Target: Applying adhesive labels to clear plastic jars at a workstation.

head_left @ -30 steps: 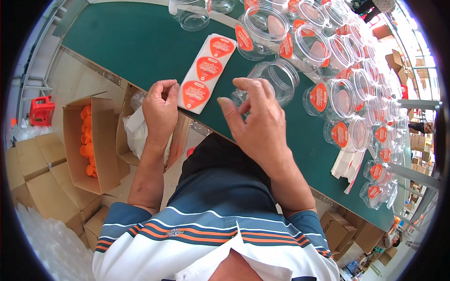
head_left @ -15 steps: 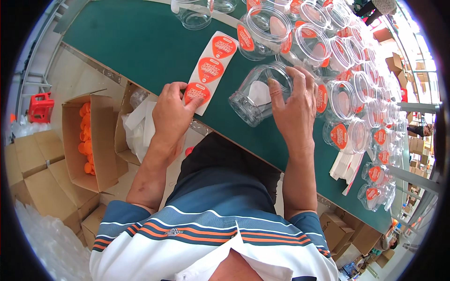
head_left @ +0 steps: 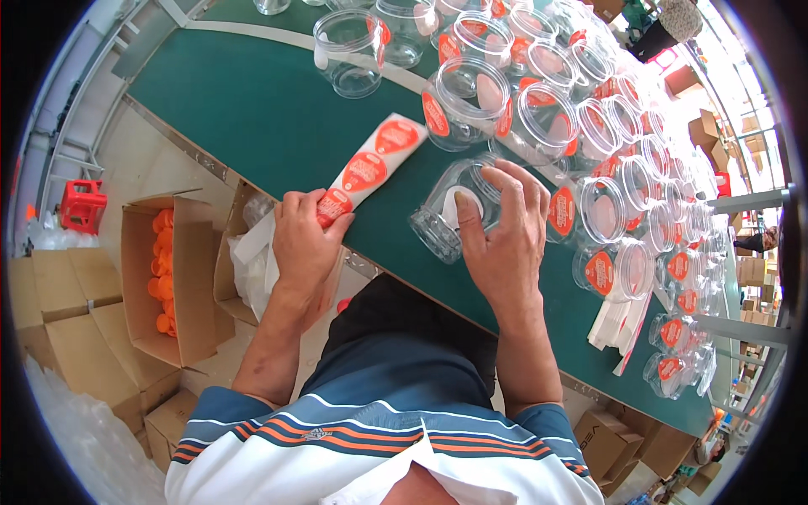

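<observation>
My left hand (head_left: 305, 244) is closed on the near end of a white strip of orange-red stickers (head_left: 365, 172), thumb on top and fingers at its left edge. The strip slants away over the green table. To its right a clear plastic jar (head_left: 437, 224) lies on its side, with a pale oval patch showing through its wall. My right hand (head_left: 507, 248) grips this jar from the right, thumb on the near side and fingers over the far side. Part of the jar is hidden behind the fingers.
Many clear jars with orange-red stickers (head_left: 471, 101) crowd the table's (head_left: 244, 97) far and right sides. White strips (head_left: 619, 328) lie near its right edge. On the floor at left stand a carton of orange lids (head_left: 162, 278) and a red plastic container (head_left: 82, 204).
The sticker strip has swung so that its far end points more to the right, and it looks more tilted. My right hand and the jar have shifted slightly nearer. The whole view has moved a little.
</observation>
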The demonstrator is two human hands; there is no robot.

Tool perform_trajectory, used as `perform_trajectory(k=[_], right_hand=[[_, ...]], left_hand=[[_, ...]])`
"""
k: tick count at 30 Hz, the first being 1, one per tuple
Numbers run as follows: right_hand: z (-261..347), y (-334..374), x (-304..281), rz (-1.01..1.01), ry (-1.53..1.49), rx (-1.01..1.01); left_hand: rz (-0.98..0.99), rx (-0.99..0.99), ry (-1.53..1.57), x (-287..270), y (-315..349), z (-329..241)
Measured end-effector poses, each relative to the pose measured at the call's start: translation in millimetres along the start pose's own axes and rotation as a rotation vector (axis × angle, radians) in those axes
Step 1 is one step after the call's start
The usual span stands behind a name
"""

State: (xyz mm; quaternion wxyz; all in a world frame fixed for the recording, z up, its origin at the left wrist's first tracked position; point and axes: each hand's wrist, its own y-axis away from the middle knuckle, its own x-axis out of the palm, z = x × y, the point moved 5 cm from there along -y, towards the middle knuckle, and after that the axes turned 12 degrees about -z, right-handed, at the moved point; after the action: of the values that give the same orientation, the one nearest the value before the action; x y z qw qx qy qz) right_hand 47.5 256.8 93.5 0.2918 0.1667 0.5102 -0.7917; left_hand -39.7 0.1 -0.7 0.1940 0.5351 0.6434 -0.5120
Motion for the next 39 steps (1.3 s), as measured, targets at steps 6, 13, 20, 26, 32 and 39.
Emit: perform_trajectory(k=[6, 13, 20, 26, 32, 39], right_hand=[[11, -3, -3, 0.010, -0.145, 0.050], [32, 5, 10, 0.138, -0.326, 0.126], [77, 47, 42, 0.491, -0.579, 0.469], [68, 81, 113, 0.561, -0.793, 0.923], [56, 80, 135, 0.524, -0.862, 1.056], [56, 91, 131, 0.370, -0.693, 0.828]], left_hand=[[0.094, -0.449, 0.439, -3, -8, 23], [0.044, -0.566, 0.638, 1, -17, 13], [-0.128, -0.979, 1.226, 1, -12, 5], [-0.092, -0.948, 1.291, -1, 3, 9], [0.083, -0.903, 1.170, -5, 1, 35], [0.072, -0.702, 0.887, -16, -13, 36]])
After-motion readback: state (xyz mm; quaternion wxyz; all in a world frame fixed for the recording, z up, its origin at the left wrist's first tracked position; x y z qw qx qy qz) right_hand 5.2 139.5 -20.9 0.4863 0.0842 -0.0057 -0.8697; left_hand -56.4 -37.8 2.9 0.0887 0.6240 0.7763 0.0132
